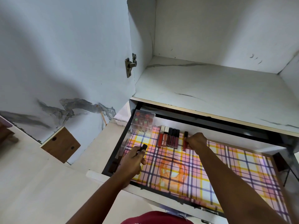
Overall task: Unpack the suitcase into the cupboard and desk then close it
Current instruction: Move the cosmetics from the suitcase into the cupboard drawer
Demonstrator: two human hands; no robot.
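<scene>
An open drawer [116, 152] with a plaid liner [210, 172] lies below a bare cupboard shelf [210, 88]. Several lip gloss tubes [169, 138] lie side by side at the drawer's back. My right hand [196, 141] pinches a dark red lip gloss tube [185, 140] just right of that row, resting it on the liner. My left hand [132, 162] grips a black-capped tube [144, 147] above the drawer's left part. A clear box of lipsticks [143, 121] stands in the back left corner.
The cupboard door [64, 62] stands open at the left with its hinge [130, 64] showing. A pale desk top [40, 183] runs along the left. A brown wooden block [61, 143] sits against the wall.
</scene>
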